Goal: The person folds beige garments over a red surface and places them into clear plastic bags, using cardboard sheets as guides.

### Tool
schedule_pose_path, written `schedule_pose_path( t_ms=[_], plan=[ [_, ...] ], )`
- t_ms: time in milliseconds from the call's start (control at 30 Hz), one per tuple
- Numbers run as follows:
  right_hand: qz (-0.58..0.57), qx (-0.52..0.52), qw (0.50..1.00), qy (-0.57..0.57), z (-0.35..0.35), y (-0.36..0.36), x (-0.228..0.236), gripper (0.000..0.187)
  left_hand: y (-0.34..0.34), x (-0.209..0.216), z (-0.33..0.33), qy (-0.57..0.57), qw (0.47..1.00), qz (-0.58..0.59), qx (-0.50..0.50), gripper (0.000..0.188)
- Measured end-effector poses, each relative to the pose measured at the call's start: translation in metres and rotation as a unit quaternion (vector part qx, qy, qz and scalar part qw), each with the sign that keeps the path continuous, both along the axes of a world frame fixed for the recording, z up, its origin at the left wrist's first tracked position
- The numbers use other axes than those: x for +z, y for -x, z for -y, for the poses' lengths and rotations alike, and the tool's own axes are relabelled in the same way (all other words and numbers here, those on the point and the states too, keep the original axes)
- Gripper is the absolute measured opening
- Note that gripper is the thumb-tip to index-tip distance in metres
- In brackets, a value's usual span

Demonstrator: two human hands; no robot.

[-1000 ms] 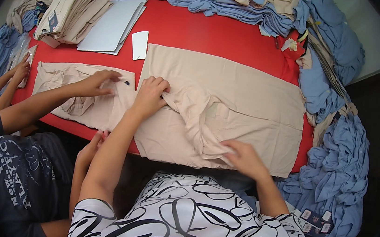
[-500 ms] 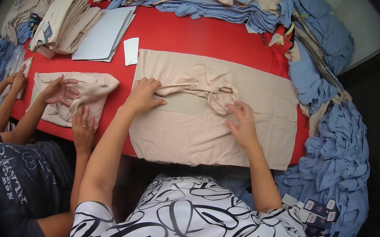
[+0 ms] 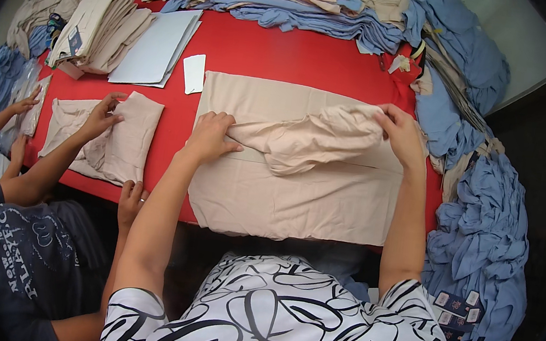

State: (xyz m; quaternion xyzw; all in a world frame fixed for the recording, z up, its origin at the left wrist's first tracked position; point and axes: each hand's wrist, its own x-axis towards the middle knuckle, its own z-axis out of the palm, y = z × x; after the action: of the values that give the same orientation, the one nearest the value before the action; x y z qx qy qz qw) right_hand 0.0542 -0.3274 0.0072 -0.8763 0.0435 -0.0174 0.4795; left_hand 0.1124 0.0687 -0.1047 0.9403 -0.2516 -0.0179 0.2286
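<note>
A beige shirt (image 3: 283, 202) lies spread on the red table in front of me, its side edges folded in toward the middle. My left hand (image 3: 211, 138) rests at its left part, fingers bent over the cloth and thumb to the right, gripping the inner end of a loose, rumpled section. That section (image 3: 323, 139) slants up to the right across the shirt. At its far end my right hand (image 3: 396, 127) pinches the cloth between thumb and fingers, slightly raised. The fingertips of my right hand are partly hidden by the fabric.
At left, a co-worker's hands (image 3: 102, 117) handle another beige garment (image 3: 132, 134); another person's hands hold a plastic-wrapped packet (image 3: 32, 109). Grey-white boards (image 3: 152, 49), a white card (image 3: 193, 74) and folded garments (image 3: 94, 29) lie beyond. Blue clothes (image 3: 482, 228) heap at right, with tags (image 3: 456, 306).
My right hand has moved up and to the right, drawing the bunched cloth out into a longer strip. My left hand stays nearly in place. The co-worker's garment has been flattened somewhat.
</note>
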Motion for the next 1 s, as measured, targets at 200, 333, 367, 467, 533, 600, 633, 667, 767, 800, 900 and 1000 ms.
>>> schedule_pose_path(
  t_ms=[200, 333, 367, 467, 533, 600, 633, 667, 767, 800, 900, 1000],
  plan=[
    [0.045, 0.023, 0.998, 0.046, -0.082, 0.021, -0.077, 0.025, 0.008, -0.009, -0.008, 0.052, 0.997, 0.039, 0.043, 0.055],
    [0.107, 0.428, 0.895, 0.067, -0.189, 0.12, -0.099, 0.03, 0.006, -0.005, -0.009, -0.002, 0.999, 0.023, 0.024, 0.048],
    [0.152, 0.477, 0.852, 0.153, -0.202, 0.131, -0.102, 0.032, 0.007, -0.004, -0.012, -0.027, 0.999, 0.019, 0.016, 0.045],
    [0.208, 0.504, 0.797, 0.26, -0.206, 0.127, -0.139, 0.027, -0.015, 0.004, -0.015, 0.042, 0.99, -0.133, 0.022, 0.041],
    [0.17, 0.563, 0.775, 0.231, -0.214, 0.11, -0.139, 0.018, -0.025, 0.018, -0.016, 0.065, 0.971, -0.226, 0.042, 0.052],
    [0.131, 0.631, 0.746, 0.165, -0.217, 0.067, -0.11, 0.011, -0.035, 0.03, -0.019, 0.075, 0.945, -0.312, 0.055, 0.064],
    [-0.049, 0.524, 0.841, 0.124, -0.219, 0.041, -0.101, 0.011, -0.042, 0.034, -0.021, 0.074, 0.932, -0.351, 0.056, 0.068],
    [-0.203, 0.337, 0.919, -0.024, -0.219, 0.013, -0.05, 0.011, -0.045, 0.036, -0.031, 0.075, 0.915, -0.392, 0.066, 0.073],
    [0.189, 0.071, 0.978, 0.062, -0.157, -0.088, -0.056, 0.02, -0.071, -0.02, -0.052, 0.228, 0.915, -0.294, 0.158, 0.087],
    [0.237, 0.021, 0.962, 0.137, -0.134, -0.084, -0.059, 0.024, -0.075, -0.015, -0.049, 0.194, 0.912, -0.337, 0.128, 0.082],
    [0.206, 0.027, 0.966, 0.153, -0.081, -0.028, -0.058, 0.035, -0.053, 0.031, -0.035, 0.05, 0.93, -0.356, 0.077, 0.067],
    [0.177, -0.018, 0.941, 0.288, -0.055, 0.085, -0.079, 0.04, -0.015, 0.033, 0.001, -0.067, 0.985, -0.125, 0.095, 0.043]
  ],
)
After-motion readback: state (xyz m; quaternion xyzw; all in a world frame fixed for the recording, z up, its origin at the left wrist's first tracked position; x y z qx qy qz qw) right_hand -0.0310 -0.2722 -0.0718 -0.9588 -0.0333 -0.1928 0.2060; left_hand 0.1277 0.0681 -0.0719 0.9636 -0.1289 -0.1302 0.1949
